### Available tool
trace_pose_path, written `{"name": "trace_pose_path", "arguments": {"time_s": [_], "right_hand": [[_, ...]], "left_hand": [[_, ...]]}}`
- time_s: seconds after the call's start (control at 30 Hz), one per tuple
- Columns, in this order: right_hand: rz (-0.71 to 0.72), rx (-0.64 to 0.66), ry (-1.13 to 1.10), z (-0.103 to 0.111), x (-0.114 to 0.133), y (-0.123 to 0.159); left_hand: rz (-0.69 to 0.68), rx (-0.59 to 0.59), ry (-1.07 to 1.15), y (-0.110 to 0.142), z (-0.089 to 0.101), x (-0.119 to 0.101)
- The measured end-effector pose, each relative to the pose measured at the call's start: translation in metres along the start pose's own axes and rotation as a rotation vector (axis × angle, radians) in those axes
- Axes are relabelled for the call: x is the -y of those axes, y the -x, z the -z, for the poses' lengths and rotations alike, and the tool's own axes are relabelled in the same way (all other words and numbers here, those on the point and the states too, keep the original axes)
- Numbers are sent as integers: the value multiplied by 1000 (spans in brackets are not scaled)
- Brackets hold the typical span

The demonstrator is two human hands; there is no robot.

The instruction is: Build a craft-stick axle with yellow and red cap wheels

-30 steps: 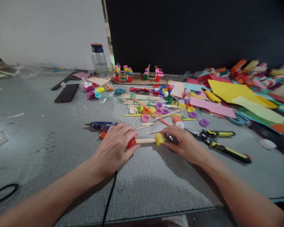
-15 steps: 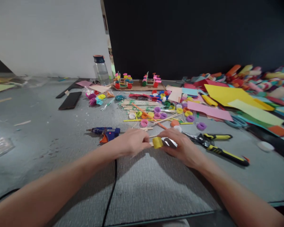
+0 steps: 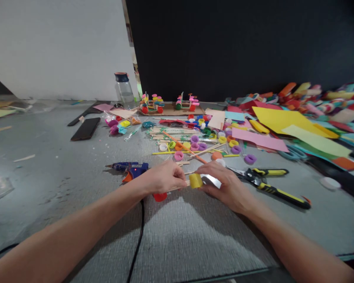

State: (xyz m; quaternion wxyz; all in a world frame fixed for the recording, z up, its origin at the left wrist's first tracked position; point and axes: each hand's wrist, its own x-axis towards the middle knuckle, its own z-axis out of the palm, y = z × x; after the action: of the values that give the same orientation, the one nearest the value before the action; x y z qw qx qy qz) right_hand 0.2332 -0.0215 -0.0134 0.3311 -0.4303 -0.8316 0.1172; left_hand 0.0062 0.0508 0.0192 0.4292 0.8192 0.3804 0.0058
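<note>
My left hand [image 3: 167, 176] is closed in a pinch on thin wooden sticks [image 3: 177, 188]. A red bottle cap [image 3: 160, 197] shows below its wrist, at the left end of the sticks. At their right end sits a yellow bottle cap [image 3: 196, 181], tilted on its side. My right hand [image 3: 225, 182] has its thumb and fingers curled about the yellow cap's right side. The fingertips are partly hidden behind the cap. Left of my left hand lies a blue and orange glue gun [image 3: 135, 169] with a small red light on.
Yellow-handled cutters [image 3: 262, 181] lie right of my right hand. Beyond my hands are loose bottle caps [image 3: 194, 146] and sticks [image 3: 168, 133]. Two small cap-wheeled models [image 3: 152, 104] stand at the back near a water bottle [image 3: 124, 88]. Coloured paper [image 3: 292, 120] covers the right side. A black cord [image 3: 140, 236] runs forward.
The red cap has come into view under my left wrist as the sticks and hand shifted slightly. My right hand stays at the yellow cap. The whole view has moved a little.
</note>
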Motion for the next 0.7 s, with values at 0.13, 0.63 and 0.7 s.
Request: {"name": "trace_pose_path", "arguments": {"time_s": [0.13, 0.63, 0.7], "right_hand": [[14, -3, -6, 0, -1, 0], [20, 24, -17, 0, -3, -1], [26, 20, -20, 0, -3, -1]], "left_hand": [[-7, -1, 7, -1, 0, 0], [-18, 24, -9, -7, 0, 4], [-13, 33, -2, -8, 0, 6]]}}
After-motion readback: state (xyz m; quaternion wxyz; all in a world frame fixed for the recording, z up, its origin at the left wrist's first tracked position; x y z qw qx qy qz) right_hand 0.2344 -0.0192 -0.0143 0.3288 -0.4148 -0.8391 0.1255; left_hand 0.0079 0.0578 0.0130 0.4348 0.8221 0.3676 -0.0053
